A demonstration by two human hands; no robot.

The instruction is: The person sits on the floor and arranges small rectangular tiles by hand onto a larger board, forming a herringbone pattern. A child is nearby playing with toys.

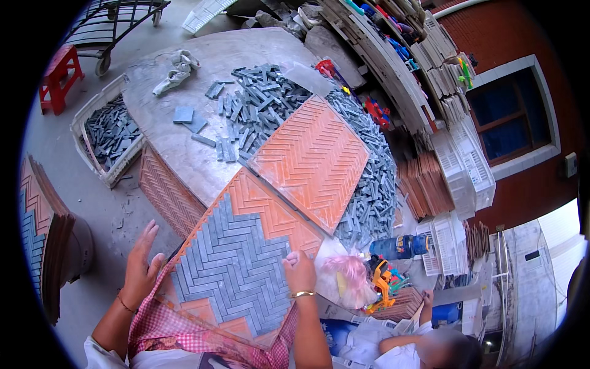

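Observation:
An orange herringbone-grooved tray lies in front of me, its near end on my lap. Grey strip tiles fill much of its grooves in a zigzag; bare orange grooves show at its far end and near corners. My left hand is raised beside the tray's left edge, fingers apart, with nothing in it. Over the tray's right edge, next to the laid tiles, is my right hand, its fingers curled closed; what they hold, if anything, is hidden. A second orange tray, without tiles, lies just beyond.
Loose grey tiles are heaped on the table. A white crate of tiles stands left, near stacked trays. A plastic bottle and colourful toys lie right. Another person is at lower right.

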